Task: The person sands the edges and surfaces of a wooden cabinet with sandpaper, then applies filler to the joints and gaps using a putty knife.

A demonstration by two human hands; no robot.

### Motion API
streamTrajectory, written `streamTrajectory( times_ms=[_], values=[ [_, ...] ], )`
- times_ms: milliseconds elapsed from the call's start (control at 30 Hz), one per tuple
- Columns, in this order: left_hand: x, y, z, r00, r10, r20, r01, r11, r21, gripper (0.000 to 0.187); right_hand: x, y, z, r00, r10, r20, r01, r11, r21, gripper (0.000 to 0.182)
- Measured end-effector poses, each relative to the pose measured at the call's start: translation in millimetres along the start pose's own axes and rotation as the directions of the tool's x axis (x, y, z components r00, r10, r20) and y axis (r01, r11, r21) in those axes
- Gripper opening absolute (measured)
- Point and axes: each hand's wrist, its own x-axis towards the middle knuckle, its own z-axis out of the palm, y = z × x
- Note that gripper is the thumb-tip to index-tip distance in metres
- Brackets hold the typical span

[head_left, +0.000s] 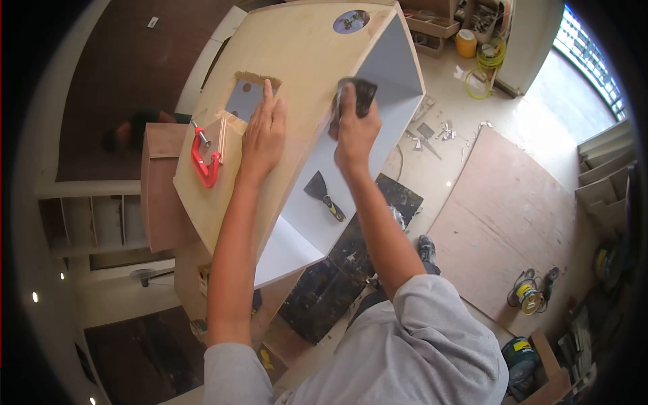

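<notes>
My left hand (262,143) lies with its fingers stretched out on a plywood cabinet (304,74), beside a rectangular cutout (244,100) with a rough brown edge. At the panel's long edge, my right hand (358,135) is closed around a dark, flat, block-like tool (365,96); blur hides its exact kind. A putty knife (325,196) with a black and yellow handle rests on the white inner face of the cabinet, below my right hand. Left of the cutout, a red C-clamp (204,160) sits by a small wooden piece (231,140) on the panel.
A round opening (351,21) pierces the panel's far end. On the floor at right lie a large plywood sheet (499,223) and a corded power tool (528,295). Scraps (425,138), a yellow container (466,43) and a yellow hose (487,67) are farther off. Another person (135,131) is at left.
</notes>
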Motion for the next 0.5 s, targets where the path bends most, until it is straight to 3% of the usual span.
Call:
streamTrajectory(
  times_ms=[100, 167, 233, 333, 400, 500],
  values=[
    [-0.1, -0.6, 1.4, 1.000, -0.005, -0.001, 0.005, 1.000, 0.013, 0.078, 27.1, -10.6, 3.0, 1.000, -0.025, -0.016, 0.025, 0.999, 0.026, 0.030],
    [4.1, 2.0, 0.3, 1.000, -0.003, 0.003, 0.003, 1.000, 0.014, 0.078, -13.5, 0.7, 9.2, 0.997, -0.039, -0.071, 0.035, 0.998, -0.054, 0.027],
    [0.8, 3.4, -1.0, 1.000, -0.017, 0.016, 0.017, 1.000, 0.011, 0.077, -76.7, 30.7, -5.4, 0.998, 0.064, -0.021, -0.067, 0.975, -0.214, 0.038],
    [3.0, -2.6, 1.2, 1.000, 0.003, 0.005, -0.003, 1.000, 0.015, 0.076, -104.3, 46.2, -19.7, 0.994, 0.092, 0.063, -0.068, 0.946, -0.317, 0.037],
    [3.1, -3.0, 2.2, 1.000, 0.019, 0.003, -0.019, 1.000, 0.008, 0.076, -51.3, 33.0, -10.6, 1.000, -0.002, 0.014, 0.005, 0.982, -0.190, 0.032],
    [-3.6, 0.5, 0.0, 1.000, -0.014, 0.009, 0.013, 1.000, 0.020, 0.076, 21.2, -10.8, 2.2, 1.000, -0.004, -0.008, 0.004, 1.000, 0.004, 0.029]
  ],
)
